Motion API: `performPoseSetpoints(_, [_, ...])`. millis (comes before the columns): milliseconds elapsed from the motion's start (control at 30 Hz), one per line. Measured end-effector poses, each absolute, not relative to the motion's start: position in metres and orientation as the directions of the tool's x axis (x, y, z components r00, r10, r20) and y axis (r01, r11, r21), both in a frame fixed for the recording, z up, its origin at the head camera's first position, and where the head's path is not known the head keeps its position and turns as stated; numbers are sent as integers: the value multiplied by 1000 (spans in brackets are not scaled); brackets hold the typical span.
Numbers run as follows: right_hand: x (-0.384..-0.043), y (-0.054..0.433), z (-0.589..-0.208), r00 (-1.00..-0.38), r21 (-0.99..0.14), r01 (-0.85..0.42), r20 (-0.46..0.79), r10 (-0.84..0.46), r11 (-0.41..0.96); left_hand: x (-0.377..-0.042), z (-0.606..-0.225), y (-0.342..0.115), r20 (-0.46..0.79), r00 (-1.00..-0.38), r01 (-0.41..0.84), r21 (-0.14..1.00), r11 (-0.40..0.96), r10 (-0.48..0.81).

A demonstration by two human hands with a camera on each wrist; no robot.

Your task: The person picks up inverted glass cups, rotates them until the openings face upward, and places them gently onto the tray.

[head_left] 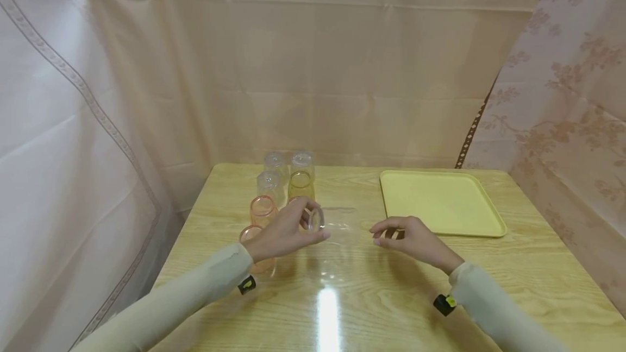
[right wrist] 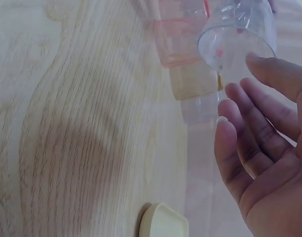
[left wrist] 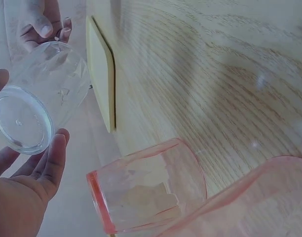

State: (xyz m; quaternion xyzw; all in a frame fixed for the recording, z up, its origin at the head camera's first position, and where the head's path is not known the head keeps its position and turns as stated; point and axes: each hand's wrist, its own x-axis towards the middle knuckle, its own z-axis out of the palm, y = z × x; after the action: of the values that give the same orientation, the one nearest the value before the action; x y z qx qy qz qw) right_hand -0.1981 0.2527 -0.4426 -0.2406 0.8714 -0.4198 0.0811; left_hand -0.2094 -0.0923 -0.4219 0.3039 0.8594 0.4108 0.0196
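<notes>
My left hand (head_left: 292,225) grips a clear plastic cup (left wrist: 55,81) near its base, fingers and thumb around it. The cup lies sideways in the air, its mouth facing right. My right hand (head_left: 411,238) hovers just beyond that mouth, fingers loosely bent, holding nothing; in the right wrist view its fingertips (right wrist: 227,126) are close to the rim but a gap seems to remain. Behind and beside my left hand, pink cups (head_left: 263,208), a yellow cup (head_left: 300,184) and clear cups (head_left: 275,163) stand upside down on the table, some partly hidden by the hand.
A yellow tray (head_left: 442,202) lies flat at the back right of the wooden table (head_left: 391,308). Cloth curtains (head_left: 342,69) hang behind the table and along both sides. A bright light reflection crosses the tabletop at the front.
</notes>
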Motion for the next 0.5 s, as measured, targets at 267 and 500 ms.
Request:
performPoseSetpoints(267, [-193, 242, -443, -852, -800, -370, 89, -516, 472, -210, -429, -90, 252, -780, 539, 735, 411, 573])
performPoseSetpoints(500, [-189, 236, -444, -883, -867, -252, 24, -469, 429, -211, -432, -83, 252, -765, 537, 758, 370, 593])
